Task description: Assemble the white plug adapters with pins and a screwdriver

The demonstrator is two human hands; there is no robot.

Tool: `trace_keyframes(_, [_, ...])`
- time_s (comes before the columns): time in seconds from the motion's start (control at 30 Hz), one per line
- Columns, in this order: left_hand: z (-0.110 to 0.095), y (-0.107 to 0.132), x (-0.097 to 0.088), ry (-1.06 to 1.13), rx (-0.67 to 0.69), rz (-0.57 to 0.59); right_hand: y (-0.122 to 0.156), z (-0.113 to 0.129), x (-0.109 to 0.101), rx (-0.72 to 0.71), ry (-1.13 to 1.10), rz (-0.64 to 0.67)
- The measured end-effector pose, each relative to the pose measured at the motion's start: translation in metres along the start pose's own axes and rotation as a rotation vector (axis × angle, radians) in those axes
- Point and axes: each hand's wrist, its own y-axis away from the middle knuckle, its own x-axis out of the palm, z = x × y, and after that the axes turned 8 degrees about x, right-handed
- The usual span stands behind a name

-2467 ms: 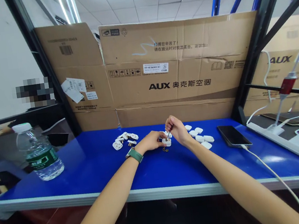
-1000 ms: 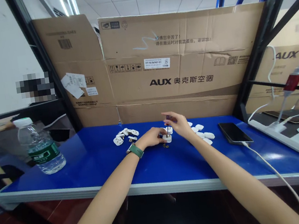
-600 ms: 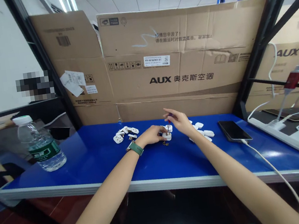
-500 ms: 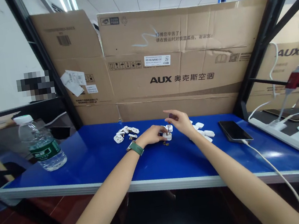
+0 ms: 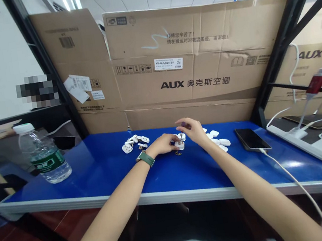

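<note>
The white piece [image 5: 180, 146] was smooth plastic, and so, by their look, were the white covers [image 5: 225, 142]; the loose bits [image 5: 178, 153] just in front of it looked like brassy metal. The thin tool [image 5: 181, 135] seemed to have a metal shaft. I caught glare off the smooth, glossy tabletop [image 5: 163, 176]. The cardboard [image 5: 201, 67] behind was matt and creased, the bottle [image 5: 44, 156] clear, shiny plastic, the phone [image 5: 250, 139] glassy-faced, the watch strap [image 5: 146, 158] rather matt.

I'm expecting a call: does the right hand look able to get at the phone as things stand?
Probably yes: the phone lies uncovered, with only low white pieces between it and the right hand. That hand grips a slim tool, though, which may need setting down first.
</note>
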Motion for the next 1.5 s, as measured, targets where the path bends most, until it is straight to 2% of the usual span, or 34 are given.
trace_keyframes(0.27, [0.002,-0.001,0.002,-0.02,-0.032,-0.003,0.001,-0.005,-0.002,0.073,-0.147,0.131])
trace_keyframes(0.63, [-0.003,0.0,0.0,-0.057,-0.039,-0.007,0.001,-0.009,0.002,0.101,-0.195,0.06])
trace_keyframes(0.77, [-0.001,0.001,-0.002,-0.153,-0.041,-0.039,-0.003,-0.006,-0.013,0.104,-0.189,-0.088])
trace_keyframes(0.83, [0.0,0.002,-0.003,-0.216,-0.039,-0.06,-0.005,-0.006,-0.025,0.11,-0.005,-0.098])
trace_keyframes(0.9, [0.0,0.002,-0.004,-0.255,-0.045,-0.076,-0.006,-0.007,-0.037,0.132,0.239,-0.005])
trace_keyframes(1.0, [-0.002,0.003,-0.004,-0.288,-0.067,-0.101,-0.005,-0.015,-0.054,0.303,0.529,0.218])
trace_keyframes(1.1, [-0.004,0.003,-0.003,-0.317,-0.089,-0.135,-0.001,-0.023,-0.071,0.496,0.687,0.488])
trace_keyframes(1.2, [-0.004,0.003,-0.001,-0.336,-0.099,-0.159,0.003,-0.027,-0.088,0.568,0.721,0.677])
trace_keyframes(1.33, [-0.003,0.001,0.003,-0.341,-0.155,-0.173,0.007,-0.023,-0.102,0.67,0.677,0.805])
trace_keyframes(1.43, [-0.003,0.0,0.002,-0.337,-0.182,-0.186,0.008,-0.02,-0.099,0.675,0.695,0.861])
trace_keyframes(1.5, [-0.004,0.0,-0.002,-0.326,-0.181,-0.173,0.008,-0.02,-0.092,0.636,0.706,0.854])
